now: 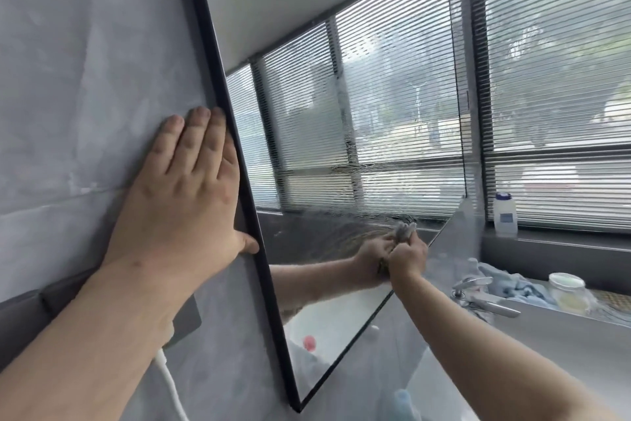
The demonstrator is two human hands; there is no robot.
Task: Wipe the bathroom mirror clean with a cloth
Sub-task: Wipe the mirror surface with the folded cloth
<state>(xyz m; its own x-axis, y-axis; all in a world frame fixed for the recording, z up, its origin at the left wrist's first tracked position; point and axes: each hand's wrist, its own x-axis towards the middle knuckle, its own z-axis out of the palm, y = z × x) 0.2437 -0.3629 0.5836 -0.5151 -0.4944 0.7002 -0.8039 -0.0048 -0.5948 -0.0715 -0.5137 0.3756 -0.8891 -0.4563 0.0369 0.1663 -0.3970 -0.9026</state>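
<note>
1. A dark-framed mirror (pixel 341 113) hangs on a grey wall (pixel 85 62) and is seen at a steep slant. Its top is cut off by the upper edge of the picture.
2. The left hand (pixel 184 181) lies flat on the wall just beside the mirror's left edge. Its fingers are straight and hold nothing, and the thumb touches the frame.
3. The right hand (pixel 408 255) is closed in a fist round a grey cloth (pixel 404 231). It presses the cloth against the glass near the mirror's lower right edge.
4. Most of the cloth is hidden inside the fist. Only a crumpled tuft shows above the knuckles, meeting its own reflection.
5. Curved wet streaks smear the glass around the cloth, and the rest of the mirror reflects slatted window blinds.
6. Low in the reflection sits a small pink blur that cannot be identified.
7. The real blinds (pixel 563 79) fill the right side, with a white bottle (pixel 505 214) upright on the sill (pixel 563 243).
8. Along the worktop's (pixel 563 345) back edge are a chrome tap (pixel 478 291), a crumpled blue towel (pixel 505 284) and a clear jar (pixel 568 292) with a pale lid. The contents of the jar are hard to make out.
9. A white cable (pixel 170 383) runs down the wall under the left forearm and is cut off at the bottom edge.
</note>
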